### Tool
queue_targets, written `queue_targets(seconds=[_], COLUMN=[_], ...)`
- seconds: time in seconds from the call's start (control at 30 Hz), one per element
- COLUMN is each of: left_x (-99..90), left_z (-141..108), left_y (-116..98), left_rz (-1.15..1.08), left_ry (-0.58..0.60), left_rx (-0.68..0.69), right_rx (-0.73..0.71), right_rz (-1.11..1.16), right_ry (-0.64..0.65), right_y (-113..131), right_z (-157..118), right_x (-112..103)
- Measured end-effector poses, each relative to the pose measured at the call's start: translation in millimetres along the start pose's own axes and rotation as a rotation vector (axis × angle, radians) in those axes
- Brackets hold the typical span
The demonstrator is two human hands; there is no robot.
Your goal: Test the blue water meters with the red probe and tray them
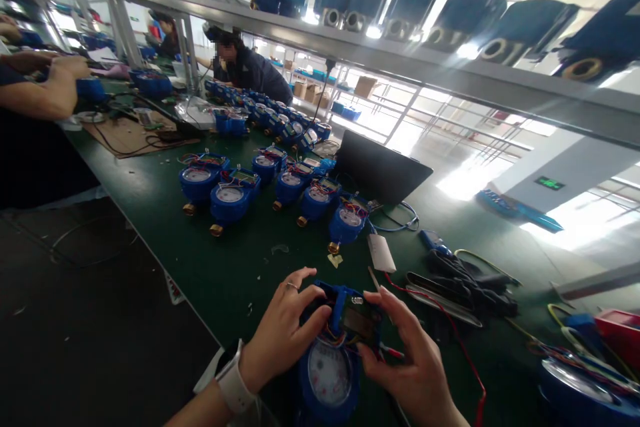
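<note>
Blue meter (325,411) | circuit board (359,323) — between the hands (283,333) (415,363) | dial (329,372) — nearer wearer

1 handled meter (329,377), 6 nearest clustered meters (230,200)

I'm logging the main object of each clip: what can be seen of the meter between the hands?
The meter has a blue, plastic-looking body and a round, pale dial with small red marks. Beyond the dial, thin wires run loose beside a circuit board. Its near end reaches the picture's bottom edge. The left hand is at its far left; the right hand's fingers pinch the board.
</note>
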State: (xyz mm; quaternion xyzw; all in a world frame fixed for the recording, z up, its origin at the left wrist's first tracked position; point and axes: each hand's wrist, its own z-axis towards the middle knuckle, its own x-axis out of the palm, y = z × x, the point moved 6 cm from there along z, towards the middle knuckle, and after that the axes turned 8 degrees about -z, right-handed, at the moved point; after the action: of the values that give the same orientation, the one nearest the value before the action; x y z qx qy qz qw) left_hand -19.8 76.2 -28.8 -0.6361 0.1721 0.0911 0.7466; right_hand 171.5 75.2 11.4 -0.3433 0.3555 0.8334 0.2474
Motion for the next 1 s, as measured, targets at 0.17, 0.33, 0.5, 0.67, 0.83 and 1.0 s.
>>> queue_targets(seconds=[0.17,0.33,0.5,0.67,0.83,1.0], left_x=[2.2,-0.6,6.1,8.5,10.8,13.5], left_z=[-1.0,-3.3,4.8,14.1,9.8,0.8], left_y=[8.0,15.9,14.1,17.2,13.4,12.0], left_rz=[-0.170,-0.328,-0.358,-0.337,-0.379,-0.310], left_ry=[0.006,-0.052,0.063,0.008,-0.031,-0.084], left_rx=[-0.005,-0.055,-0.017,-0.054,-0.142,-0.168], right_rx=[0.108,0.221,0.276,0.542,1.022,1.277], right_rz=[0.027,0.059,0.188,0.317,0.066,0.143], right_ry=[0.140,0.362,0.396,0.040,-0.256,-0.285], right_y=[-3.2,-1.5,5.6,-30.5,-92.1,-107.4], right_z=[11.8,34.6,37.6,-6.1,-105.7,-171.2], right_x=[9.0,18.2,20.5,-15.1,-86.6,-89.5])
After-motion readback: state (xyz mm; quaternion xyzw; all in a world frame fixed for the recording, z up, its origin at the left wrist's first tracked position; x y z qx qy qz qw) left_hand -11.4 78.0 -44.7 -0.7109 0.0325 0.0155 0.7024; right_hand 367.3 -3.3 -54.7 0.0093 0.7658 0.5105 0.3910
